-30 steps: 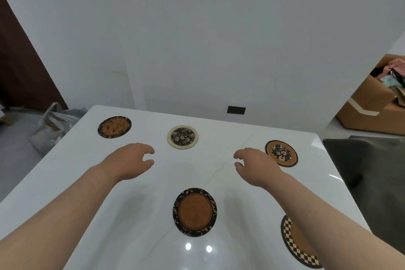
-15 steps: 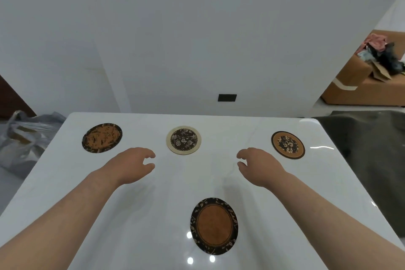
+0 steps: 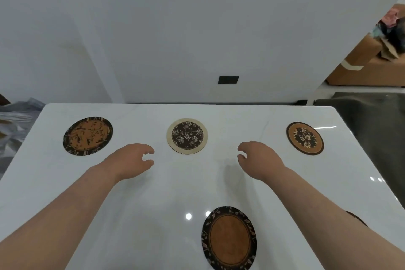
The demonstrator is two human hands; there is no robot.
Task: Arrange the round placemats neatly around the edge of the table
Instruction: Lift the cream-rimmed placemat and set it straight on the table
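Three round placemats lie in a row along the far edge of the glossy white table (image 3: pixel 241 116): a dark one with orange speckles (image 3: pixel 87 136) at the left, a cream-rimmed floral one (image 3: pixel 187 136) in the middle, an orange-rimmed floral one (image 3: pixel 305 138) at the right. A dark-rimmed brown placemat (image 3: pixel 229 238) lies near me. A sliver of another mat (image 3: pixel 356 218) shows behind my right forearm. My left hand (image 3: pixel 131 160) and my right hand (image 3: pixel 258 159) hover over the table's middle, fingers loosely curled and apart, holding nothing.
A white wall with a black socket (image 3: pixel 228 79) stands behind the table. A cardboard box (image 3: pixel 368 68) with clutter sits at the back right, a dark surface (image 3: pixel 377 120) lies beside the table's right edge, and a grey plastic bag (image 3: pixel 15 118) is at the left.
The view has swung to the left, so the mats sit more centred and the checkered mat at the right has slipped behind my forearm. Both hands keep their pose over the table.
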